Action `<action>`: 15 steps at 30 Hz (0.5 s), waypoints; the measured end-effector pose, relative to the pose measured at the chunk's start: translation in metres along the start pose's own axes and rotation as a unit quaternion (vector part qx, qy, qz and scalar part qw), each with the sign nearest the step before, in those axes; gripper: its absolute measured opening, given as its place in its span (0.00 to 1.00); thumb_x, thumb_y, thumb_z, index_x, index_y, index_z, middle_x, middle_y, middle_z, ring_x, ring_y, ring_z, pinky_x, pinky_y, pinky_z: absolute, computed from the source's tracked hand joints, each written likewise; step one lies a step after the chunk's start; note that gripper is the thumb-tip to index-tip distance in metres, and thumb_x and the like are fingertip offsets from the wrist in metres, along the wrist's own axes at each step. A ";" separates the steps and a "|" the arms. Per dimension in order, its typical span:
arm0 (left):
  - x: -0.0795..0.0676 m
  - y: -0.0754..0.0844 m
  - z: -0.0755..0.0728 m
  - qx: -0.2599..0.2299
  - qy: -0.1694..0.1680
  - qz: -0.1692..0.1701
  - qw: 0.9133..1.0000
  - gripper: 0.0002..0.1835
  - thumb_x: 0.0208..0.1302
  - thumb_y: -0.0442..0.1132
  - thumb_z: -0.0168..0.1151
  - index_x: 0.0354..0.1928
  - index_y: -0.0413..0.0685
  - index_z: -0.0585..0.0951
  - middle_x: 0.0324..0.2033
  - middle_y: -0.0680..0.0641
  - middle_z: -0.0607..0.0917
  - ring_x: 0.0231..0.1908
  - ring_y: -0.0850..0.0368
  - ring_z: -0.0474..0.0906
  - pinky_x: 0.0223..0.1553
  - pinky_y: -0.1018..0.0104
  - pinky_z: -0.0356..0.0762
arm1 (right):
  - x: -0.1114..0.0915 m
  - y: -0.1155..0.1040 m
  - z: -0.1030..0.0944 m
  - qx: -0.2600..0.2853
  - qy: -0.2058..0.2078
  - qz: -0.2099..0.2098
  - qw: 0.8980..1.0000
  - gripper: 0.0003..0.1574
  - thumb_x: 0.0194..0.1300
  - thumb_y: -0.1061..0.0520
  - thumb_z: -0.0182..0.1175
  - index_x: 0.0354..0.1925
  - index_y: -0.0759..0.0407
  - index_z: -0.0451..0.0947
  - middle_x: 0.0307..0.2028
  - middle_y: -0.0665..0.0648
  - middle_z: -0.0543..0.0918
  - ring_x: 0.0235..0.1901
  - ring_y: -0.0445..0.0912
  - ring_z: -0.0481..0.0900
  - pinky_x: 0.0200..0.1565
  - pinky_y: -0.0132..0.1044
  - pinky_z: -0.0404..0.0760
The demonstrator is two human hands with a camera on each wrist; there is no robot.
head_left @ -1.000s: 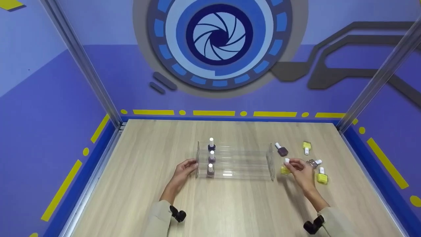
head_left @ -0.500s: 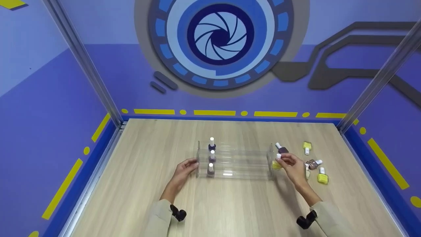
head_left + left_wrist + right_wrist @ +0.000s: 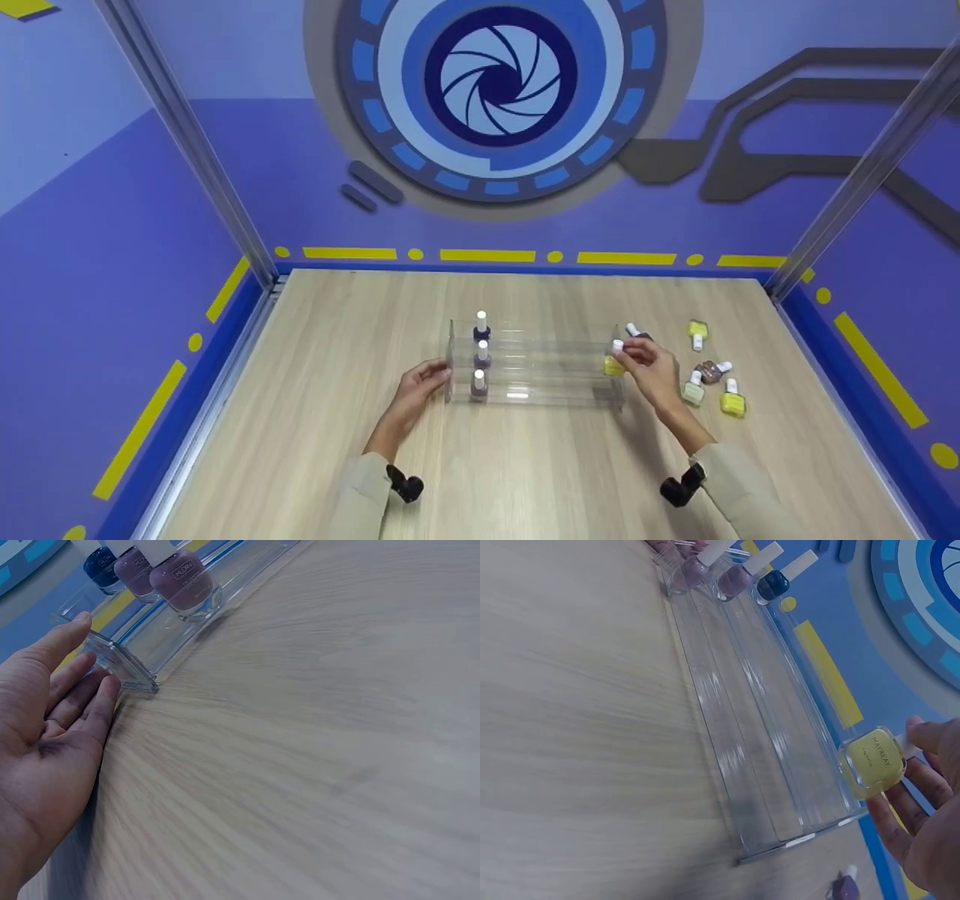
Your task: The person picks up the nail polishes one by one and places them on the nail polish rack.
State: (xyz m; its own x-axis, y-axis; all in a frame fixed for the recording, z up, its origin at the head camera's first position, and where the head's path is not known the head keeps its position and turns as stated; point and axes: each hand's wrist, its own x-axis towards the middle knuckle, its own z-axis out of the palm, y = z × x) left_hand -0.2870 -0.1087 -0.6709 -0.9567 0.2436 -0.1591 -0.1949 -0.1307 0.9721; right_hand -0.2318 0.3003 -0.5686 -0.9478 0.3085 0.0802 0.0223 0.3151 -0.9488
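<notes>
A clear stepped display rack (image 3: pixel 555 367) stands mid-table with three capped nail polish bottles at its left end: dark blue at the back (image 3: pixel 481 330), mauve in the middle (image 3: pixel 483 356) and mauve in front (image 3: pixel 478 386). My left hand (image 3: pixel 416 386) rests its extended fingertips against the rack's left end panel (image 3: pixel 124 664). By its white cap, my right hand (image 3: pixel 652 375) pinches a yellow nail polish bottle (image 3: pixel 872 762), label showing in the right wrist view. That bottle hangs over the rack's right end, overlapping the upper steps in the head view.
Right of the rack lie a yellow bottle (image 3: pixel 697 330), a glittery brown one (image 3: pixel 709 372), a pale green one (image 3: pixel 693 391) and another yellow one (image 3: pixel 733 403). A dark purple bottle (image 3: pixel 845 887) lies by the rack's right end. Purple walls (image 3: pixel 225 187) enclose the wooden table (image 3: pixel 525 480).
My right hand has carried the yellow bottle left and slightly back, from beside the rack to over its right end. The pale green bottle has come into view. My left hand stays put.
</notes>
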 end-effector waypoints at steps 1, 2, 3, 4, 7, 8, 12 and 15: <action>0.000 0.000 0.000 0.001 0.002 -0.002 1.000 0.27 0.71 0.42 0.66 0.66 0.35 0.74 0.64 0.36 0.77 0.57 0.61 0.78 0.65 0.65 0.77 | 0.001 -0.001 0.001 -0.001 -0.001 -0.003 1.000 0.15 0.65 0.63 0.69 0.49 0.71 0.82 0.38 0.58 0.89 0.33 0.32 0.81 0.36 0.22 0.81; 0.000 0.000 0.000 0.005 0.004 -0.004 1.000 0.28 0.71 0.43 0.66 0.66 0.35 0.74 0.64 0.37 0.77 0.57 0.61 0.77 0.65 0.66 0.77 | 0.001 -0.002 0.003 -0.002 -0.003 -0.005 1.000 0.15 0.66 0.63 0.69 0.49 0.70 0.82 0.38 0.59 0.90 0.33 0.31 0.81 0.36 0.22 0.81; 0.001 0.000 0.000 0.006 0.007 -0.006 1.000 0.28 0.71 0.43 0.66 0.66 0.36 0.74 0.64 0.38 0.77 0.57 0.61 0.77 0.65 0.66 0.77 | 0.002 -0.003 0.004 -0.004 -0.004 -0.008 1.000 0.15 0.66 0.63 0.69 0.49 0.70 0.82 0.39 0.59 0.90 0.33 0.31 0.82 0.36 0.21 0.81; 0.001 0.000 0.000 0.008 0.008 -0.005 1.000 0.28 0.71 0.43 0.66 0.66 0.35 0.74 0.64 0.38 0.77 0.57 0.61 0.77 0.65 0.66 0.77 | 0.003 -0.004 0.004 -0.007 -0.005 -0.009 1.000 0.15 0.66 0.64 0.69 0.49 0.70 0.83 0.39 0.60 0.90 0.33 0.31 0.82 0.36 0.21 0.81; 0.003 0.000 0.001 0.004 0.012 -0.003 1.000 0.28 0.70 0.42 0.67 0.66 0.35 0.74 0.63 0.38 0.78 0.56 0.61 0.78 0.64 0.66 0.78 | 0.005 -0.006 0.007 -0.015 -0.008 -0.012 1.000 0.15 0.66 0.63 0.69 0.50 0.70 0.83 0.40 0.61 0.90 0.33 0.30 0.82 0.37 0.21 0.82; 0.003 0.001 0.002 0.004 0.013 -0.002 1.000 0.28 0.70 0.42 0.67 0.66 0.34 0.74 0.63 0.38 0.78 0.56 0.61 0.78 0.64 0.66 0.78 | 0.006 -0.007 0.008 -0.016 -0.009 -0.012 1.000 0.15 0.66 0.63 0.69 0.50 0.69 0.83 0.41 0.61 0.90 0.33 0.30 0.82 0.37 0.21 0.82; 0.002 0.001 0.002 0.001 0.014 -0.001 1.000 0.27 0.70 0.41 0.67 0.65 0.34 0.74 0.63 0.37 0.78 0.55 0.62 0.78 0.64 0.64 0.78 | 0.008 -0.010 0.012 -0.020 -0.015 -0.020 0.999 0.15 0.65 0.62 0.70 0.49 0.69 0.84 0.41 0.63 0.89 0.34 0.31 0.82 0.36 0.22 0.82; 0.001 0.001 0.002 0.007 0.013 -0.003 1.000 0.28 0.70 0.42 0.67 0.66 0.34 0.74 0.63 0.36 0.78 0.55 0.62 0.78 0.65 0.64 0.78 | 0.008 -0.010 0.014 -0.020 -0.021 -0.026 0.999 0.15 0.65 0.62 0.70 0.48 0.68 0.84 0.41 0.64 0.89 0.34 0.31 0.82 0.36 0.22 0.82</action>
State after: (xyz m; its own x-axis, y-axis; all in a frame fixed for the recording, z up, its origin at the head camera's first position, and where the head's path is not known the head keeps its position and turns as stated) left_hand -0.2881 -0.1064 -0.6699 -0.9607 0.2191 -0.1702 -0.1987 -0.1153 0.9732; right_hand -0.2446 0.2867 -0.5624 -0.9606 0.2531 0.1148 -0.0147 0.3662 -0.9304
